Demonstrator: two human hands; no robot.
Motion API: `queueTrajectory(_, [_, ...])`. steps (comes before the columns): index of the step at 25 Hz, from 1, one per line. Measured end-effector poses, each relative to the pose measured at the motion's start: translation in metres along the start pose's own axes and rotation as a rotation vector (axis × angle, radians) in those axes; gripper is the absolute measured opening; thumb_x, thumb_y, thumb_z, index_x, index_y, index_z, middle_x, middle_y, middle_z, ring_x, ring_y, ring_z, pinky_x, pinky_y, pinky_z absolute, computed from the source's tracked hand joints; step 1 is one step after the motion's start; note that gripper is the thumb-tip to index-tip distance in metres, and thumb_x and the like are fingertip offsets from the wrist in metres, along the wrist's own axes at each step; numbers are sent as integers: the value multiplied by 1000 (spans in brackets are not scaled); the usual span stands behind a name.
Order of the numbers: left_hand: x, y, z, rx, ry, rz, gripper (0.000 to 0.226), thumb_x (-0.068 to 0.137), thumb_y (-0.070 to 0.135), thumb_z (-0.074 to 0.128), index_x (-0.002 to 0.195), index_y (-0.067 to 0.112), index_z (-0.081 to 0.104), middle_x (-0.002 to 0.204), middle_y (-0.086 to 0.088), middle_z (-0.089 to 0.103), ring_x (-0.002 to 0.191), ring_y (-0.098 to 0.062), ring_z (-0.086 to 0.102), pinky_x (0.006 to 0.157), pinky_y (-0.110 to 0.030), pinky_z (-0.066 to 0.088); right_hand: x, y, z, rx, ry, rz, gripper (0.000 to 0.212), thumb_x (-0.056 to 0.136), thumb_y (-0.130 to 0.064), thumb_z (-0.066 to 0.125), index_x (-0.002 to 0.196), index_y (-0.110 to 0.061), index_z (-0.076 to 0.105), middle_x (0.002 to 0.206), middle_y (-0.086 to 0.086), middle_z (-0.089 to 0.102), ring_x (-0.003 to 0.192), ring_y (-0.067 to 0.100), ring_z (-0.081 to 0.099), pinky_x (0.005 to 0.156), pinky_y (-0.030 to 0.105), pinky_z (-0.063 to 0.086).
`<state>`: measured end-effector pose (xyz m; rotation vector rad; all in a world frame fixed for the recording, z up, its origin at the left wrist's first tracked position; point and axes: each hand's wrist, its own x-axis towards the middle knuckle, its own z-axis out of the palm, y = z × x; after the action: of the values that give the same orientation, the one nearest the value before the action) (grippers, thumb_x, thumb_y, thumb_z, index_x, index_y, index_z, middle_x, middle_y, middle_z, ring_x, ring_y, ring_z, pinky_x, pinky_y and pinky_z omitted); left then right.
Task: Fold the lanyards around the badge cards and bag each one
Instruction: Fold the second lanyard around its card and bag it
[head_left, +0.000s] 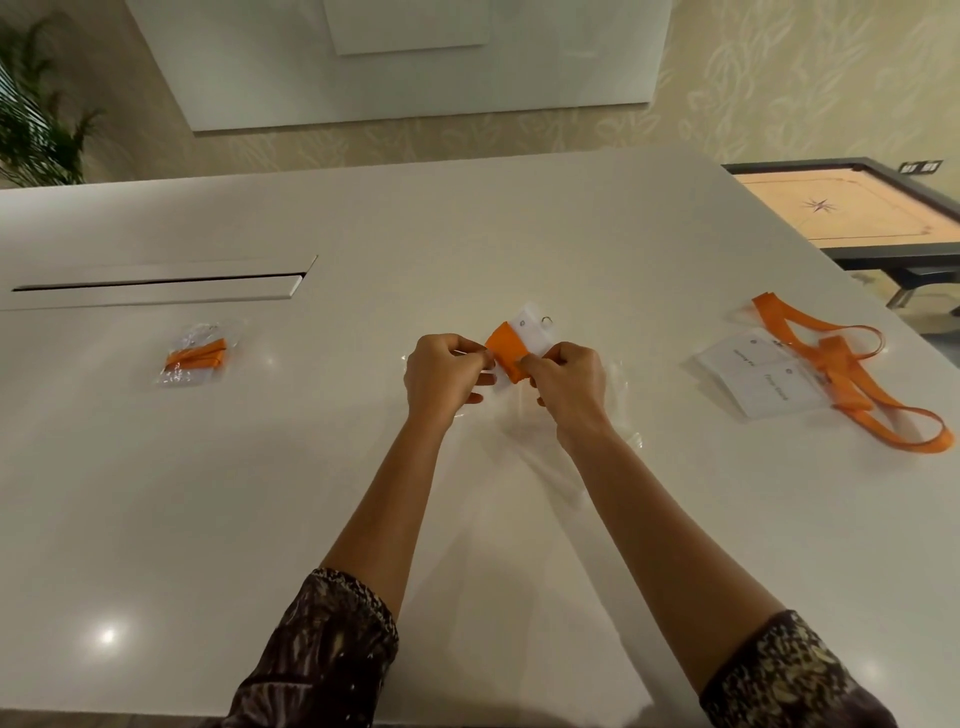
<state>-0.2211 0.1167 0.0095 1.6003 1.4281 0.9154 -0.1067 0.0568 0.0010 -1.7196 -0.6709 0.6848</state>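
Above the middle of the white table (467, 234), both hands hold a white badge card (537, 332) with an orange lanyard (506, 349) folded across it. My left hand (441, 376) pinches the bundle's left edge. My right hand (569, 387) grips its lower right side. A metal ring shows at the card's top. Clear plastic bags (540, 415) lie on the table just under and behind my right hand. At the left lies a bagged lanyard bundle (197, 356). At the right, two white badge cards (763, 382) lie with loose orange lanyards (852, 374).
A long slot with a lid (161, 283) is set into the table at the far left. Beyond the table's right corner stands a carrom board (857, 210) on a dark frame. A plant (36, 114) stands at the far left.
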Motion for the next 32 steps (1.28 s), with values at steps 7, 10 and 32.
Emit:
queueTrajectory(7, [9,13,-8,-84,-52,26,13,87,19,68,96,10,69,91,-8,74,73,-18,74,64,-38,62,-1,-12,-5,206,-235,94,36,87,-19,66,121,-11,57,105,14,68,81,27,73,67,38,62])
queueTrajectory(10, [13,18,-20,-83,-40,95,12,86,21,69,94,12,70,90,-6,75,70,-12,73,61,-34,62,4,-15,-10,190,-251,43,35,87,-12,66,120,-7,58,106,17,66,85,29,72,71,41,61])
queueTrajectory(32, [36,9,-36,-254,-333,-20,27,81,36,73,98,16,70,93,-1,71,88,-17,68,61,-26,55,23,-39,-18,-255,-385,-471,37,80,-12,72,112,-27,63,72,15,67,68,27,60,73,42,54])
